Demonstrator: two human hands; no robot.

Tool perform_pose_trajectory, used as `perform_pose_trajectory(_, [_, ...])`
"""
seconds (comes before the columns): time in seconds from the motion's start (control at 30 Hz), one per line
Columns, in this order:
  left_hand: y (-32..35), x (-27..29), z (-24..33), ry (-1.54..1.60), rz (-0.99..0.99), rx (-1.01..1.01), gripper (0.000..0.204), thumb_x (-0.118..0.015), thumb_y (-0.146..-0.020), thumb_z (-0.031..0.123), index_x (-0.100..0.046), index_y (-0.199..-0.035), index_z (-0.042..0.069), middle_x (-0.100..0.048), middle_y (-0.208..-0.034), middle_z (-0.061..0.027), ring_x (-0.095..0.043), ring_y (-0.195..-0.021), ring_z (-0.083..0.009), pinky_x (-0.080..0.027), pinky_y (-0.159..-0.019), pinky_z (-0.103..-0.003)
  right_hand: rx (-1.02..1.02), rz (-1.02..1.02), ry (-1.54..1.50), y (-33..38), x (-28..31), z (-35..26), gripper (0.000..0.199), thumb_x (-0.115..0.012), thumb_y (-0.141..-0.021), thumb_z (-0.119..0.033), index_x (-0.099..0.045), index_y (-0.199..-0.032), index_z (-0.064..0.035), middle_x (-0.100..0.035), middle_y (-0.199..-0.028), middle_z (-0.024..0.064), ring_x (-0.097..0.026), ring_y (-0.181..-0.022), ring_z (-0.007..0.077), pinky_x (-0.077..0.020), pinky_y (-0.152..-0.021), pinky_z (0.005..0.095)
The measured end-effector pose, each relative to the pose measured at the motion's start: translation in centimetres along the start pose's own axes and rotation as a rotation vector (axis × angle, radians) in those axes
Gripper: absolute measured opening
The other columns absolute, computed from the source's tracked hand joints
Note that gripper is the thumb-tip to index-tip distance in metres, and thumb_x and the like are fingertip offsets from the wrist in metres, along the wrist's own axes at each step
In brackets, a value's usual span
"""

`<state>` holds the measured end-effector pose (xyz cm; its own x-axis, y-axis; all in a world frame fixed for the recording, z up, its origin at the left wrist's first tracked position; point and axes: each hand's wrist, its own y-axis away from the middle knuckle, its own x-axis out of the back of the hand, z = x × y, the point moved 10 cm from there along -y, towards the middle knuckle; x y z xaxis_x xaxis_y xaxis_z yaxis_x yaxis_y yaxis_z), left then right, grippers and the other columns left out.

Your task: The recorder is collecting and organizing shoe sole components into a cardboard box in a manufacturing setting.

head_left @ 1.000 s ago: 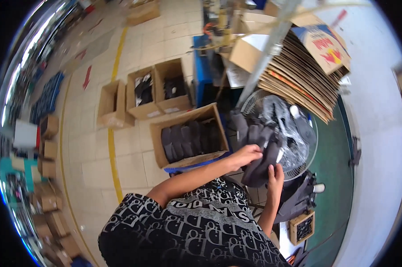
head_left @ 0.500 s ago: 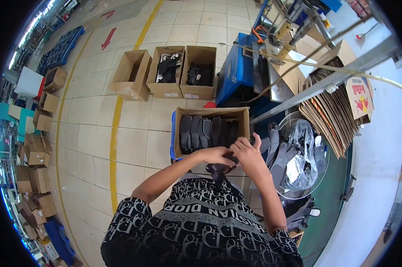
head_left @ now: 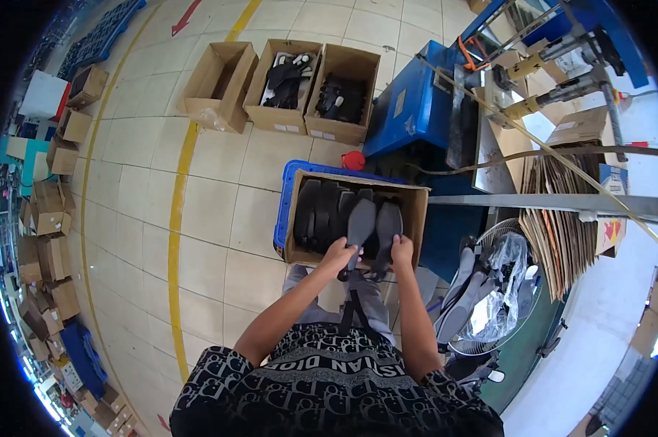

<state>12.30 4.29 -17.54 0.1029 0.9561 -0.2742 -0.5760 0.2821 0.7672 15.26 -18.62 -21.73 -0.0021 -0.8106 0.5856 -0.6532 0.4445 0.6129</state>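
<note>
My left hand [head_left: 340, 256] is closed on the near end of a dark grey sandal [head_left: 362, 221], its flat sole turned up. A second sandal [head_left: 389, 227] is gripped at its near right edge by my right hand [head_left: 402, 250]. Both are held side by side over an open cardboard carton [head_left: 418, 227], with dark strap parts showing below them. Several more dark sandals [head_left: 311, 215] stand packed in the carton's left part. The carton sits in a blue plastic crate [head_left: 282, 207] in front of my legs.
Beyond the carton stand three open cartons, one with sandals [head_left: 341, 98]. A blue machine [head_left: 409, 98] and a metal bar [head_left: 504, 202] are at the right. Sandals and clear plastic lie on a round wire rack [head_left: 536, 291] near flattened cardboard [head_left: 555, 240].
My hands, earlier together near the carton's front edge around a dark strapped item, have moved apart and now each hold a sandal over the carton. The view has shifted.
</note>
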Motion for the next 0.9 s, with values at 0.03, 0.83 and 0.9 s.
perform_pose_trajectory(0.03, [0.3, 1.4, -0.2, 0.159, 0.067, -0.012, 0.019, -0.055, -0.097, 0.018, -0.056, -0.107, 0.002, -0.068, -0.098, -0.0121, -0.065, -0.080, -0.0190, -0.054, -0.069, -0.033, 0.019, 0.053, 0.092, -1.5, -0.9, -0.4, 0.031, -0.056, -0.097, -0.026, -0.063, -0.103, 0.0032, -0.067, -0.092, 0.0168, -0.065, -0.088, 0.0324, -0.0507, -0.081, 0.0421])
perform_pose_trajectory(0.83, [-9.9, 2.9, -1.0, 0.079, 0.037, 0.162, 0.019, -0.066, -0.089, 0.024, -0.066, -0.103, 0.010, -0.065, -0.091, 0.0001, -0.058, -0.086, -0.0141, -0.046, -0.072, -0.033, 0.468, 0.184, 0.115, 2.3, 0.8, -9.0, 0.023, -0.050, -0.094, -0.003, -0.057, -0.114, 0.0036, -0.062, -0.110, 0.0234, -0.060, -0.098, 0.0435, -0.0485, -0.086, 0.0448])
perform_pose_trajectory(0.9, [-14.2, 2.0, -3.4, -0.030, 0.017, 0.190, 0.018, -0.069, -0.087, 0.022, -0.068, -0.100, 0.010, -0.066, -0.090, -0.0004, -0.058, -0.085, -0.0152, -0.045, -0.073, -0.033, 0.632, 0.056, 0.020, 9.2, 2.6, -12.9, 0.020, -0.052, -0.092, 0.001, -0.059, -0.111, 0.0021, -0.062, -0.109, 0.0229, -0.059, -0.098, 0.0427, -0.0482, -0.086, 0.0444])
